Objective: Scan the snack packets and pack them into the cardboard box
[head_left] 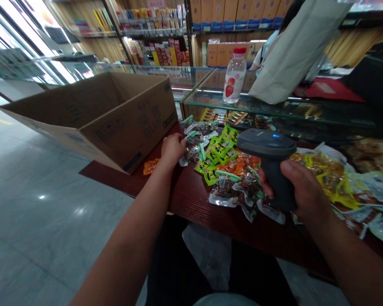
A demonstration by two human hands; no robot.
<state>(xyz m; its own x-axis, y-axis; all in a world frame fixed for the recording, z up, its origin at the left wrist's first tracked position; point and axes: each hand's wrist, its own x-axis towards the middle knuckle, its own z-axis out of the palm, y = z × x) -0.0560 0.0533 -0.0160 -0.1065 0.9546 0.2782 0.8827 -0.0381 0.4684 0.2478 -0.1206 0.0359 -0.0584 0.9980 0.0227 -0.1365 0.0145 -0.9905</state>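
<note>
My right hand (301, 189) grips a dark grey barcode scanner (268, 146) by its handle, and a small blue light glows on its top. Below the scanner lie clear packets (239, 191) of dark food with green strips. Green packets (221, 148) and orange packets (242, 163) are heaped to its left. My left hand (173, 149) reaches across to another group of clear packets (198, 142); its fingers curl at the edge of one, and the fingertips are partly hidden. An orange packet (151, 166) lies beside my left wrist.
A large open cardboard box (130, 127) stands at the left of the dark red table (185, 191). Yellow and clear bags (335, 174) crowd the right. Behind are a glass counter (207, 95), a red-capped bottle (234, 78) and a pale bag (293, 55), with a person partly hidden behind it.
</note>
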